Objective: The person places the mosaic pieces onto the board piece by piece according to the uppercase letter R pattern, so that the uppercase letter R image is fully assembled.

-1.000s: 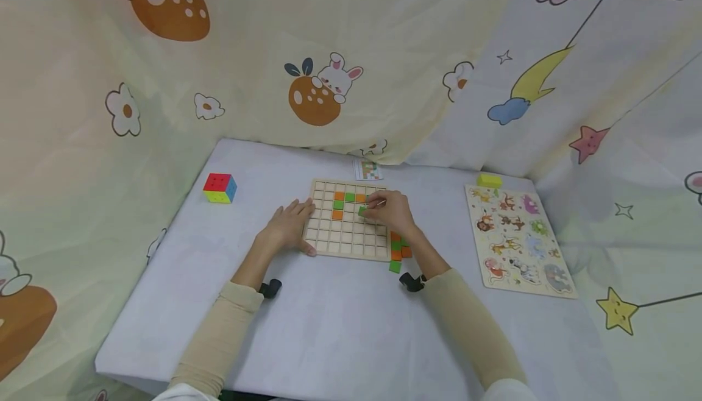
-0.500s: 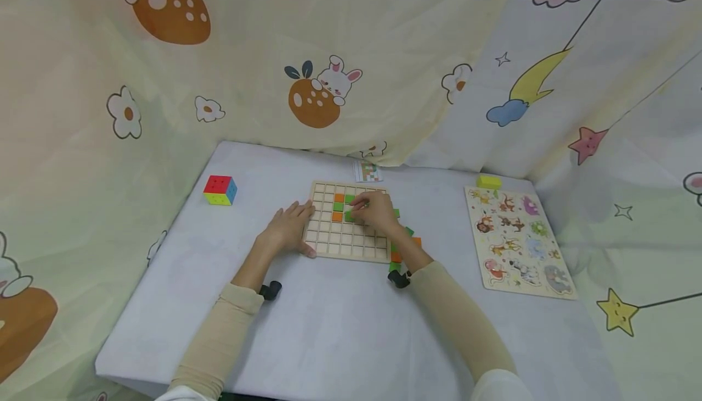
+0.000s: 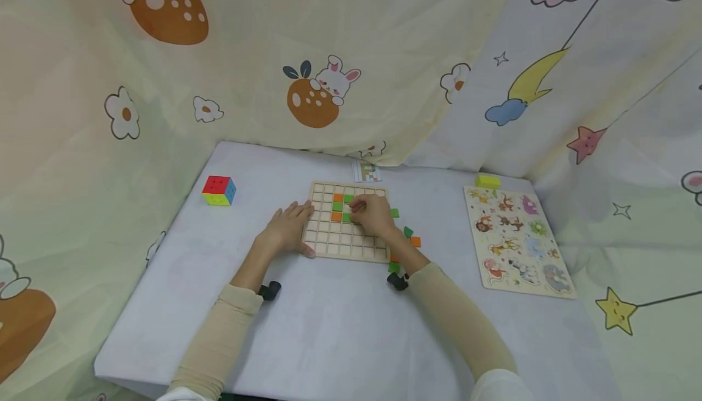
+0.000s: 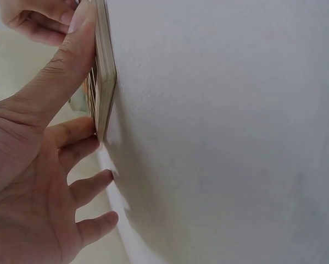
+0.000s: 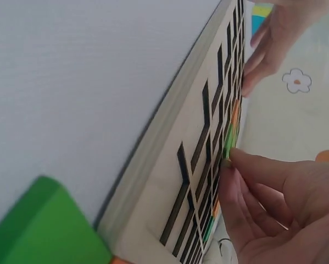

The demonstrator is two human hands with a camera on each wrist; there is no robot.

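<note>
A wooden grid board [image 3: 345, 248] lies on the table, with several orange and green square tiles in its cells, such as an orange tile [image 3: 336, 217] and a green tile [image 3: 337, 206]. My left hand [image 3: 285, 227] rests at the board's left side. Its thumb [image 4: 62, 69] lies along the near edge while the spread fingertips touch the left edge. Over the middle of the board is my right hand [image 3: 375, 215]. In the right wrist view its thumb and index finger pinch a small tile [image 5: 226, 163], mostly covered by the fingertips, its colour unclear.
Loose tiles lie right of the board, including a green tile [image 3: 395, 212] and an orange tile [image 3: 415, 241]. A pattern card [image 3: 367, 172] is behind the board. A puzzle cube [image 3: 219, 191] stands left; an animal puzzle board [image 3: 518, 242] and yellow block [image 3: 487, 181] are right.
My right hand has moved left across the board, and a green tile now sits right of the nearer orange tile. More loose tiles show on the right. My left hand stays in place.
</note>
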